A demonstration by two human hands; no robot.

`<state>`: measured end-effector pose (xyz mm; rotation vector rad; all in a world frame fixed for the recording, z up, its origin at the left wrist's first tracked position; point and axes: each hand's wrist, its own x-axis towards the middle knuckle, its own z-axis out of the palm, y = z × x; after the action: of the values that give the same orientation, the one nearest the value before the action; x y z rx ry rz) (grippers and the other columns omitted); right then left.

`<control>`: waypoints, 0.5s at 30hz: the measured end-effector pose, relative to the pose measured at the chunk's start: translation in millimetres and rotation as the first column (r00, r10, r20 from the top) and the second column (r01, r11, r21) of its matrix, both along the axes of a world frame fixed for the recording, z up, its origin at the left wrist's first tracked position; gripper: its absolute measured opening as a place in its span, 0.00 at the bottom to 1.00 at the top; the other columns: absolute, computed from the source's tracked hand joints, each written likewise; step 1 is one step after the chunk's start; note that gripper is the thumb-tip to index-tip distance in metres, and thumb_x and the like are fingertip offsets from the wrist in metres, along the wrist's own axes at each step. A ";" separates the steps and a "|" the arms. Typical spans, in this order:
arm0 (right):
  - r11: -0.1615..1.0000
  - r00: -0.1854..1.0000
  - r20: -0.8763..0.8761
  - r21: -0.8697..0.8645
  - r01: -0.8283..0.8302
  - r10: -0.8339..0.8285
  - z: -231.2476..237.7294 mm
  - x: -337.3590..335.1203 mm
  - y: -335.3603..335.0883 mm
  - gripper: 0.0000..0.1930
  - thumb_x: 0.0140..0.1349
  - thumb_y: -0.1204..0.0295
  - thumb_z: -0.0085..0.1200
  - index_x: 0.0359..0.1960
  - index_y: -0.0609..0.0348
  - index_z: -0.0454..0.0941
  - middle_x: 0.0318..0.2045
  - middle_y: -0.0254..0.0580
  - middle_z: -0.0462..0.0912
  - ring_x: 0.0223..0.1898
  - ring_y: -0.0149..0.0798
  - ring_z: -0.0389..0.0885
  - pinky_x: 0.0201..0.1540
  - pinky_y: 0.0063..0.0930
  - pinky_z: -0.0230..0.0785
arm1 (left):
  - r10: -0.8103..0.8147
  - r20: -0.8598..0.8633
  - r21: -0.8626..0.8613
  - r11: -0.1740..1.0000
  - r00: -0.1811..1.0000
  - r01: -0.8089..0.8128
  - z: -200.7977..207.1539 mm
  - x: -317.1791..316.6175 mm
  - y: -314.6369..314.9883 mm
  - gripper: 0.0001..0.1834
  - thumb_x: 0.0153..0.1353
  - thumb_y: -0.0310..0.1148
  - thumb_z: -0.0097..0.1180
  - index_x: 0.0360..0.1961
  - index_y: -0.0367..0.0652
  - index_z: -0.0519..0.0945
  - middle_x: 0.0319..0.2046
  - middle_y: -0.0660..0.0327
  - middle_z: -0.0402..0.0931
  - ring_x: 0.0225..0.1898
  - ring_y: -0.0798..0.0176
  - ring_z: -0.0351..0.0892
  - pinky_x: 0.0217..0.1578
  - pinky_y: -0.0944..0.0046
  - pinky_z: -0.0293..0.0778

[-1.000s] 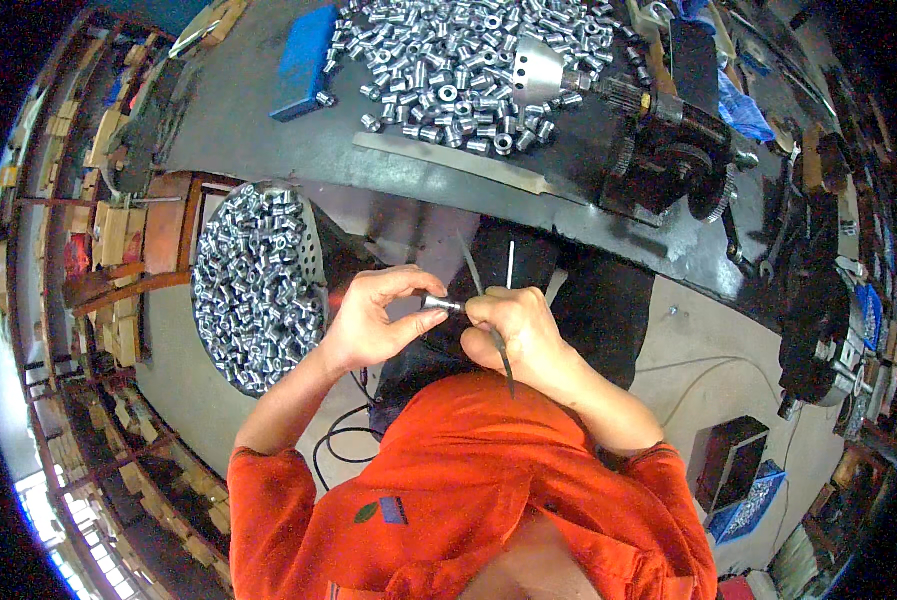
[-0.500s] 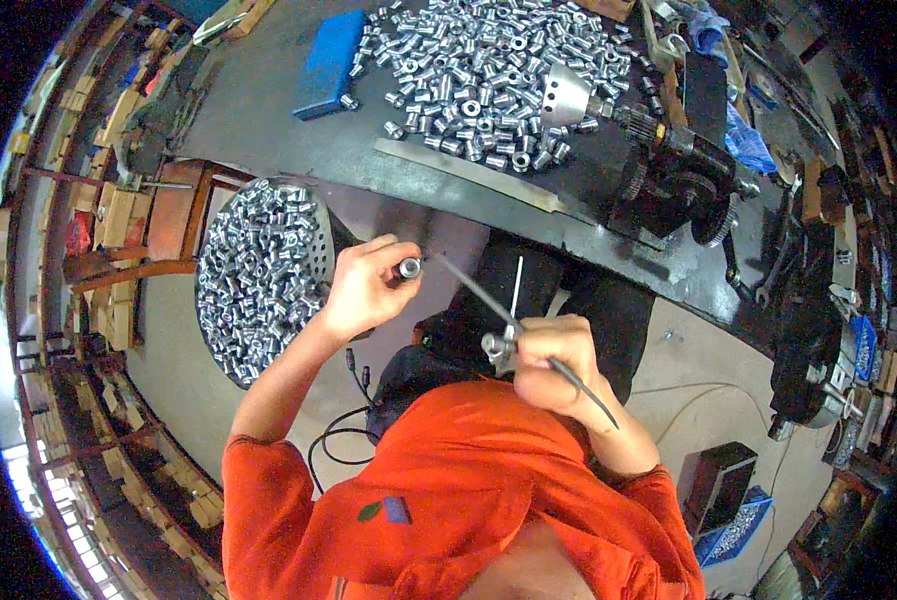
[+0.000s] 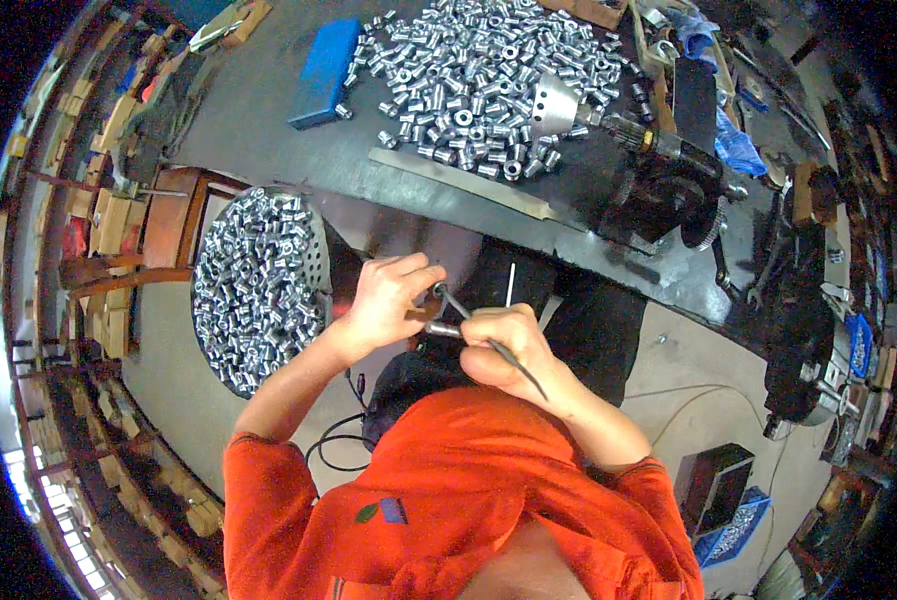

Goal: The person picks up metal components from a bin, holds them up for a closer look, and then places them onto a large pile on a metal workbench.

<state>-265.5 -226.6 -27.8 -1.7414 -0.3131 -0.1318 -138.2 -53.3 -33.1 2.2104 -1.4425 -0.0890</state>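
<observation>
L hand [image 3: 388, 300] pinches small silver metal sleeve [image 3: 437, 289]; R hand [image 3: 508, 338] grips long thin grey metal rod [image 3: 523, 372], tip by sleeve; shiny silver cylinder [image 3: 444, 328] btwn hands, can't tell whose grip

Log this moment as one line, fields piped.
left hand: holds metal bushing | right hand: holds thin dark tool, tip at bushing | second metal part: between hands | perforated container: metal parts inside

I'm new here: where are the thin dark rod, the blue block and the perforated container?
Thin dark rod [image 3: 518, 365]: head view, lower stretch.
Blue block [image 3: 325, 75]: head view, broad face.
Perforated container [image 3: 316, 260]: head view, wall.
</observation>
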 end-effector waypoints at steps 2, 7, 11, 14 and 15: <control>0.998 0.998 0.059 -0.062 0.029 -0.026 -7.1 -1.4 0.4 0.13 0.41 0.76 0.55 0.15 0.58 0.60 0.14 0.44 0.62 0.16 0.48 0.65 0.19 0.37 0.55 | 0.011 -0.073 0.050 0.999 0.997 -0.007 2.4 1.1 -6.0 0.17 0.36 0.28 0.61 0.33 0.42 0.77 0.23 0.58 0.70 0.24 0.52 0.74 0.24 0.56 0.70; 0.986 0.980 0.195 -0.147 0.080 -0.051 9.7 -25.9 -6.7 0.13 0.38 0.73 0.57 0.13 0.56 0.61 0.14 0.41 0.62 0.16 0.47 0.66 0.18 0.39 0.57 | 0.251 -0.152 0.003 0.967 0.956 -0.253 -3.8 23.5 0.3 0.12 0.40 0.28 0.59 0.31 0.41 0.80 0.21 0.55 0.74 0.19 0.54 0.74 0.22 0.58 0.69; 0.981 0.959 0.266 -0.135 0.142 -0.103 12.4 -32.2 -7.2 0.14 0.36 0.74 0.57 0.12 0.55 0.59 0.13 0.39 0.59 0.13 0.43 0.63 0.16 0.38 0.54 | 0.335 -0.158 0.011 0.941 0.929 -0.337 -0.6 56.4 -15.6 0.12 0.42 0.32 0.60 0.32 0.42 0.82 0.15 0.55 0.73 0.20 0.53 0.76 0.24 0.58 0.71; 0.979 0.966 0.221 -0.120 0.164 -0.135 6.0 -35.2 -7.3 0.14 0.39 0.74 0.56 0.13 0.56 0.59 0.13 0.40 0.59 0.13 0.44 0.63 0.16 0.37 0.53 | 0.277 -0.037 -0.029 0.960 0.960 -0.278 7.1 93.6 -70.8 0.13 0.43 0.33 0.61 0.34 0.44 0.82 0.17 0.55 0.75 0.21 0.52 0.77 0.25 0.58 0.72; 0.974 0.968 0.197 -0.133 0.182 -0.154 1.0 -38.2 -8.1 0.14 0.39 0.73 0.56 0.13 0.57 0.59 0.13 0.40 0.60 0.13 0.44 0.63 0.16 0.37 0.53 | 0.251 0.028 -0.066 0.966 0.968 -0.249 2.5 110.4 -93.3 0.14 0.44 0.33 0.61 0.35 0.44 0.82 0.18 0.55 0.75 0.21 0.52 0.77 0.26 0.57 0.72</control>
<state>-303.7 -234.8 -26.8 -1.9088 -0.3167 -0.4054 -27.8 -146.6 -30.6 2.3327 -1.1560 0.0809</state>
